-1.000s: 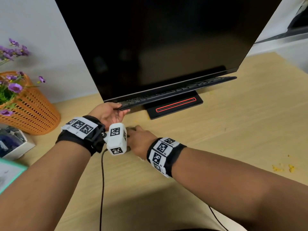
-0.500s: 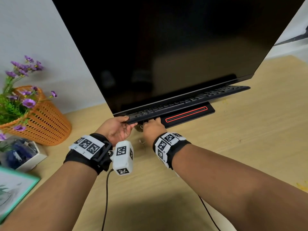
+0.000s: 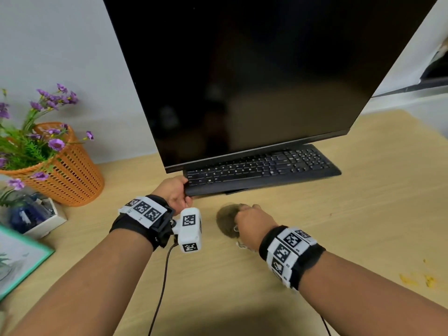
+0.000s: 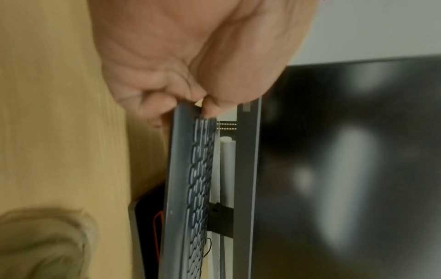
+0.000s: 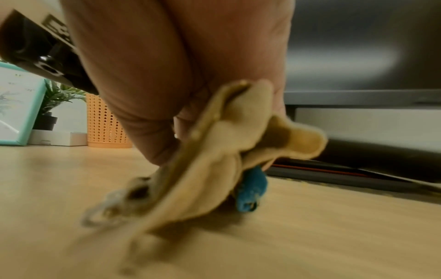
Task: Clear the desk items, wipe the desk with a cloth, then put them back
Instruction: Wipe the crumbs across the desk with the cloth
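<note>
My left hand [image 3: 178, 193] grips the left end of the black keyboard [image 3: 261, 168], thumb on top [image 4: 210, 109], and holds that end lifted off the wooden desk [image 3: 363, 214] under the monitor. The keyboard [image 4: 190, 188] runs away from the palm in the left wrist view. My right hand [image 3: 252, 220] holds a bunched tan cloth [image 3: 226, 220] against the desk in front of the keyboard. From the right wrist, the cloth [image 5: 214, 160] hangs crumpled from the fingers with a blue patch beneath it.
A large black monitor [image 3: 254, 76] stands over the keyboard on a dark base [image 5: 334, 175]. At the left are an orange basket of purple flowers [image 3: 70, 173], a white box [image 3: 41, 217] and a teal-framed picture [image 3: 14, 258]. Yellow crumbs [image 3: 414, 280] lie at right.
My right hand has pulled back from under the keyboard toward me, with the cloth now showing in its grip. The left hand has kept hold of the keyboard's end; the head view has tilted.
</note>
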